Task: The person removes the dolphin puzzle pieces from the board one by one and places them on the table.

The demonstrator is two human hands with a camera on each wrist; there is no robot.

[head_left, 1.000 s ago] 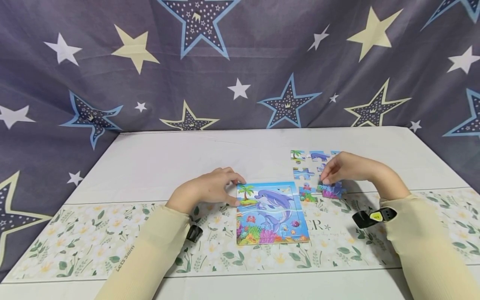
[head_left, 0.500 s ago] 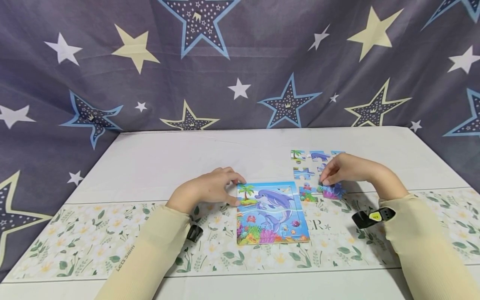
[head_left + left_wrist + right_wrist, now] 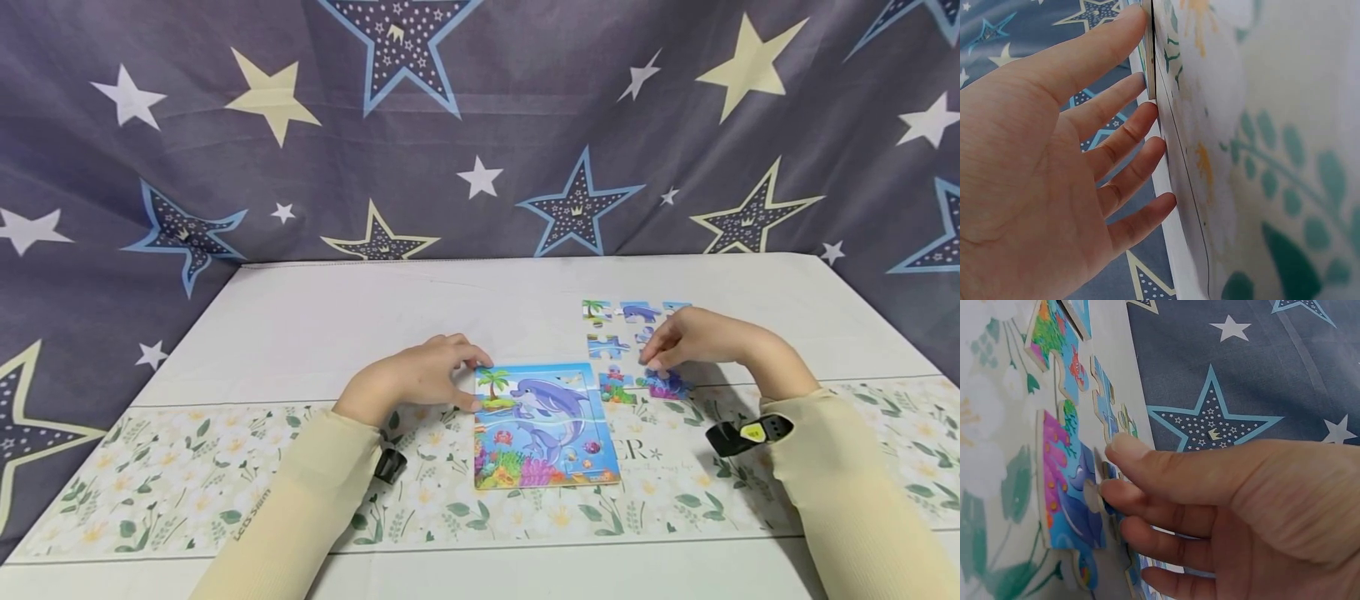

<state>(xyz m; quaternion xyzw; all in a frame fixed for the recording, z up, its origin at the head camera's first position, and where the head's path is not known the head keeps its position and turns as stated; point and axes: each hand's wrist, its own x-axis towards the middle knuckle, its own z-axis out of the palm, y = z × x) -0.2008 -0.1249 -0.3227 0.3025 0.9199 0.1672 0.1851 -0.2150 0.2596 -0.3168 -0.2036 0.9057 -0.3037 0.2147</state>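
Note:
A puzzle board (image 3: pixel 543 429) with a dolphin picture lies flat in the middle of the table. My left hand (image 3: pixel 423 375) touches its far left corner, thumb at the left edge and index finger at the top edge; the other fingers spread loosely in the left wrist view. My right hand (image 3: pixel 701 337) hovers over the loose jigsaw pieces. Just below its fingertips lies a pink-coral piece (image 3: pixel 1063 487); a gap shows between thumb and index finger, with nothing held there. Beside it is a crab-and-coral piece (image 3: pixel 618 392). The hand hides part of the group.
Behind the crab piece lie a wave piece (image 3: pixel 607 347), a palm-tree piece (image 3: pixel 597 311), a dolphin piece (image 3: pixel 640 312) and a sky piece (image 3: pixel 677 306). A floral runner (image 3: pixel 225 475) crosses the white table. A starry curtain (image 3: pixel 420 167) hangs at the back.
The pink-coral piece under my right fingertips has shifted slightly and shows a darker face beneath the hand. Both hands stay almost in place.

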